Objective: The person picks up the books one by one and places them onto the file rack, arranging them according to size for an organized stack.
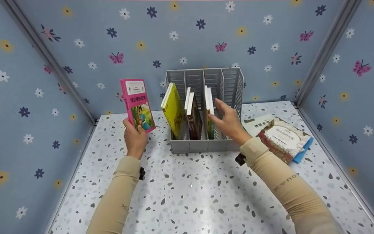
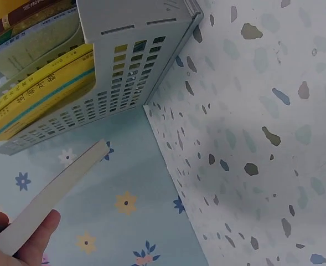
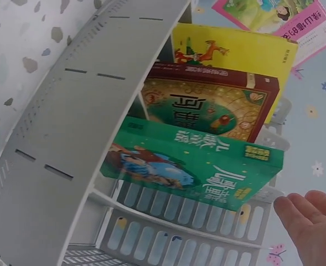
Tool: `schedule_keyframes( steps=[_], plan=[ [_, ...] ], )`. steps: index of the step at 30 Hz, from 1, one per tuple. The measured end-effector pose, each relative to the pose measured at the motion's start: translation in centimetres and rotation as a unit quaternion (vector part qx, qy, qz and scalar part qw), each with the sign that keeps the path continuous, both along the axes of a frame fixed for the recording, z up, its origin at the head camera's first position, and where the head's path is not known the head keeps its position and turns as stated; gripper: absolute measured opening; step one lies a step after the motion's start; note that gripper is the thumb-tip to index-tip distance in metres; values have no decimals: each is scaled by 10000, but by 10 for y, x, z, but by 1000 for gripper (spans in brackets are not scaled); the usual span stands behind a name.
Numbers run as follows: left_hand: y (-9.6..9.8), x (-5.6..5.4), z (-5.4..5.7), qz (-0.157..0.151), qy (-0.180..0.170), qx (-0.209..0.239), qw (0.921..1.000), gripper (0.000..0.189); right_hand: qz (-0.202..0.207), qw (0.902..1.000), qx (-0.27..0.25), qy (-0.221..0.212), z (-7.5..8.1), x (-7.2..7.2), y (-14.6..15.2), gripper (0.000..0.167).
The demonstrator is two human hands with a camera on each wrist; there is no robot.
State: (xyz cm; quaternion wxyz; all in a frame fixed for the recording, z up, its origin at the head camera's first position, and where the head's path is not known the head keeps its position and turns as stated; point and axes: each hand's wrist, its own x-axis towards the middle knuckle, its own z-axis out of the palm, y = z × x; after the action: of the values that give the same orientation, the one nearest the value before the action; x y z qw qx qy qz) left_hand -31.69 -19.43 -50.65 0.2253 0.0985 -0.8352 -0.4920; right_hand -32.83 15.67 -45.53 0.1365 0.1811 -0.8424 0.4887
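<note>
The pink rectangular paper book (image 1: 138, 104), clasped tilted in the left grip (image 1: 135, 139) left of the grey slotted plastic rack (image 1: 203, 146), was judged best squared up before any lowering, the empty right grip (image 1: 228, 122) being left unclosed.

The walls (image 1: 190, 34) around me are dusty blue, scattered with white, yellow and navy flowers and pink butterflies, and the tabletop (image 1: 187, 195) is white with grey and dark terrazzo flecks. I see a bright pink book (image 1: 135, 104) with a white panel on its cover, a grey rack (image 1: 206, 146), a yellow book (image 1: 175, 113), a dark red book (image 3: 207, 105) with gold ornament, a green book (image 3: 198, 160), and tan sleeves (image 1: 287, 182) with dark lettering.
</note>
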Motion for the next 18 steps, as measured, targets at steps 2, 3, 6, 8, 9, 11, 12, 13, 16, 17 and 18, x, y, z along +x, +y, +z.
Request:
schedule_keyframes(
  steps=[2, 3, 6, 8, 9, 11, 12, 13, 16, 17, 18],
  plan=[
    [3, 2, 2, 7, 103, -171, 9998, 43, 34, 9999, -80, -130, 3, 3, 0, 71],
    [4, 2, 3, 8, 155, -259, 9995, 43, 50, 9997, -120, -183, 4, 4, 0, 72],
    [7, 4, 6, 53, 353, -539, 9979, 39, 90, 9993, -253, -266, 6, 6, 0, 75],
    [9, 5, 8, 85, 476, -696, 9964, 38, 106, 9990, -342, -261, 8, 8, -1, 75],
    [9, 6, 8, 97, 525, -758, 9957, 37, 107, 9989, -385, -263, 9, 9, -2, 75],
    [10, 8, 10, 91, 608, -862, 9944, 36, 122, 9983, -493, -275, 11, 11, -4, 75],
    [11, 9, 10, 90, 642, -918, 9937, 36, 130, 9981, -533, -292, 12, 12, -6, 75],
    [12, 9, 11, 71, 676, -974, 9929, 36, 141, 9977, -579, -313, 12, 13, -7, 75],
    [14, 12, 14, 43, 838, -1246, 9887, 34, 237, 9961, -758, -374, 15, 15, -10, 77],
    [15, 13, 15, 50, 931, -1366, 9862, 34, 284, 9955, -822, -390, 17, 15, -11, 77],
    [16, 13, 16, 45, 1034, -1494, 9833, 35, 335, 9947, -885, -396, 18, 16, -12, 78]
  ],
)
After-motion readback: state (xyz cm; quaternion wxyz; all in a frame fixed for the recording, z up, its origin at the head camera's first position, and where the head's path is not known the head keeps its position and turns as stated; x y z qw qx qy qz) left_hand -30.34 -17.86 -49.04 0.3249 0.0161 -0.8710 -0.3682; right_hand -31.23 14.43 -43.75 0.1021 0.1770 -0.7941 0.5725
